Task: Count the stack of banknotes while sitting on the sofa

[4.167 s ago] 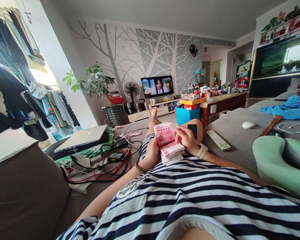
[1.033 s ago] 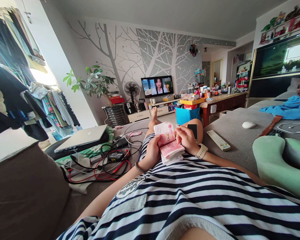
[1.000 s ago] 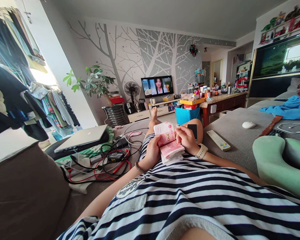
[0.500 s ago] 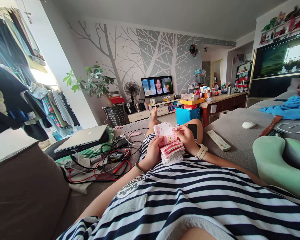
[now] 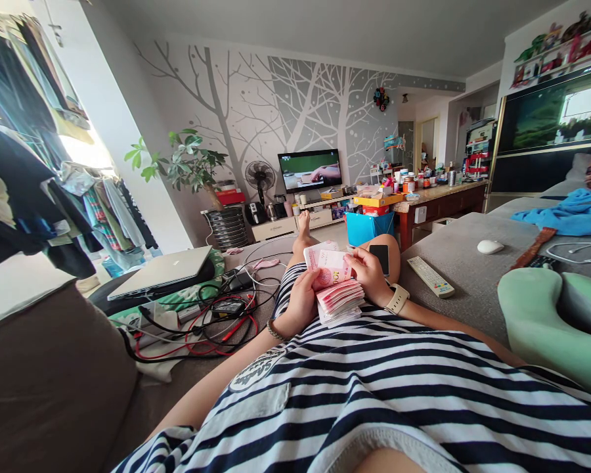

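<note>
A bent stack of red and white banknotes [image 5: 342,300] is held above my lap, over the striped shirt [image 5: 374,368]. My left hand [image 5: 301,299] is closed round the left side of the stack, thumb on top. My right hand [image 5: 369,272] pinches the right edge of the upper note, which shows part of a printed 100. The lower ends of the notes fan out toward me. Behind my right hand a dark-screened phone [image 5: 379,259] rests on my leg. A beige watch [image 5: 397,298] is on my right wrist.
Left of me lie a laptop [image 5: 160,272] and tangled cables [image 5: 226,315]. On the right are a remote control [image 5: 430,276], a white mouse [image 5: 490,246] and a green cushion-like object [image 5: 532,309]. Ahead stand a blue bin [image 5: 369,229] and a cluttered table [image 5: 443,191].
My right fingers have shifted slightly on the note's edge, and more of the upper note's printed face shows. My left hand stays in place. The television picture has changed.
</note>
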`<state>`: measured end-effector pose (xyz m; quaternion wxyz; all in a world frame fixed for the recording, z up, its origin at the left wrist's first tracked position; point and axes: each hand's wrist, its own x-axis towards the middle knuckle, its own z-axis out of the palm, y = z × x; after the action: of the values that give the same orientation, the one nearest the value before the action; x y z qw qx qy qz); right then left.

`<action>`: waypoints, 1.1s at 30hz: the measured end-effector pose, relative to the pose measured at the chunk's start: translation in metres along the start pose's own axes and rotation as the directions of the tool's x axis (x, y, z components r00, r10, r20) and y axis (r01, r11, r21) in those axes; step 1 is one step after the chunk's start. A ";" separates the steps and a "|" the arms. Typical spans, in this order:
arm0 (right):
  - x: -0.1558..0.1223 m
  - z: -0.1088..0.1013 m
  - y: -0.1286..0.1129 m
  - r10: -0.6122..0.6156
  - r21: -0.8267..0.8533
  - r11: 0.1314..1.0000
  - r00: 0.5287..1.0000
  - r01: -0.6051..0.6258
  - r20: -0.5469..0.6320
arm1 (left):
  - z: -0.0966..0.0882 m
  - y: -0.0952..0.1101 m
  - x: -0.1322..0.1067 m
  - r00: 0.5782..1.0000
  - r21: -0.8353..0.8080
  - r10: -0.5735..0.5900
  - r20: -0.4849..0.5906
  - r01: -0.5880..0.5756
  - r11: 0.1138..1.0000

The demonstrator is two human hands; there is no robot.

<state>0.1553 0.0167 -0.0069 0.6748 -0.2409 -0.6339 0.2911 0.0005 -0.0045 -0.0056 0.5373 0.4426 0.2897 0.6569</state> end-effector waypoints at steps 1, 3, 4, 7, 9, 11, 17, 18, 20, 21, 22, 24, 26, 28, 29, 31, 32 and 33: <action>0.000 0.000 0.000 -0.004 0.000 1.000 1.000 0.004 -0.001 | -0.002 -0.002 0.002 1.000 0.006 0.002 -0.012 -0.002 1.000; 0.000 0.000 0.000 -0.008 0.000 1.000 1.000 0.008 -0.001 | -0.005 -0.005 0.006 0.999 0.015 -0.007 -0.054 0.008 1.000; -0.001 0.000 0.000 -0.010 0.003 1.000 1.000 0.010 0.000 | -0.006 -0.006 0.008 0.997 0.012 -0.017 -0.079 0.018 1.000; -0.001 -0.001 0.001 -0.010 0.017 1.000 1.000 0.010 0.008 | -0.005 -0.006 0.008 0.992 -0.008 -0.044 -0.116 0.043 0.999; -0.001 -0.002 0.002 -0.012 0.015 1.000 1.000 0.012 0.015 | -0.004 -0.006 0.008 0.993 -0.014 -0.045 -0.108 0.043 0.999; -0.001 -0.002 0.002 -0.020 0.009 1.000 1.000 0.019 0.019 | -0.004 -0.006 0.008 0.995 -0.011 -0.042 -0.088 0.041 0.999; -0.002 -0.002 0.001 -0.042 0.023 0.999 0.999 0.041 0.026 | -0.005 -0.007 0.008 0.995 0.041 -0.024 -0.097 0.028 0.999; -0.002 -0.002 0.001 -0.043 0.016 0.999 0.999 0.043 0.025 | -0.005 -0.006 0.007 0.994 0.053 -0.017 -0.109 0.023 0.998; -0.002 -0.002 0.000 -0.037 0.005 0.999 0.999 0.037 0.024 | -0.002 -0.003 0.004 0.990 0.085 0.006 -0.140 0.006 0.996; -0.002 -0.002 0.000 -0.033 0.005 0.999 0.999 0.033 0.023 | -0.001 -0.001 0.003 0.987 0.106 0.021 -0.160 -0.004 0.994; -0.002 -0.002 0.000 -0.030 0.009 1.000 0.999 0.030 0.023 | 0.001 0.001 0.001 0.983 0.129 0.035 -0.179 -0.012 0.992; -0.003 -0.002 -0.001 -0.032 0.024 0.999 0.999 0.032 0.023 | 0.003 0.004 -0.002 0.977 0.163 0.050 -0.208 -0.015 0.987; -0.003 -0.001 -0.002 -0.035 0.036 0.999 0.999 0.034 0.026 | 0.005 0.006 -0.004 0.976 0.184 0.052 -0.210 -0.013 0.983; -0.003 -0.001 -0.003 -0.029 0.032 0.999 0.999 0.028 0.030 | 0.006 0.008 -0.005 0.977 0.193 0.058 -0.205 -0.018 0.981; -0.003 -0.001 -0.003 -0.026 0.025 0.999 0.999 0.025 0.032 | 0.006 0.008 -0.005 0.978 0.193 0.061 -0.202 -0.021 0.981; -0.003 -0.001 -0.004 -0.025 0.012 1.000 0.999 0.025 0.032 | 0.006 0.008 -0.006 0.978 0.186 0.063 -0.197 -0.026 0.982; -0.003 -0.002 -0.004 -0.027 0.008 1.000 0.999 0.027 0.032 | 0.006 0.008 -0.005 0.978 0.182 0.065 -0.196 -0.029 0.983; -0.003 -0.002 -0.004 -0.030 0.006 1.000 0.999 0.029 0.031 | 0.006 0.008 -0.005 0.979 0.180 0.067 -0.191 -0.032 0.983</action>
<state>0.1571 0.0124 -0.0065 0.6696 -0.2251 -0.6471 0.2866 0.0025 -0.0120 0.0022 0.4485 0.4284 0.3871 0.6822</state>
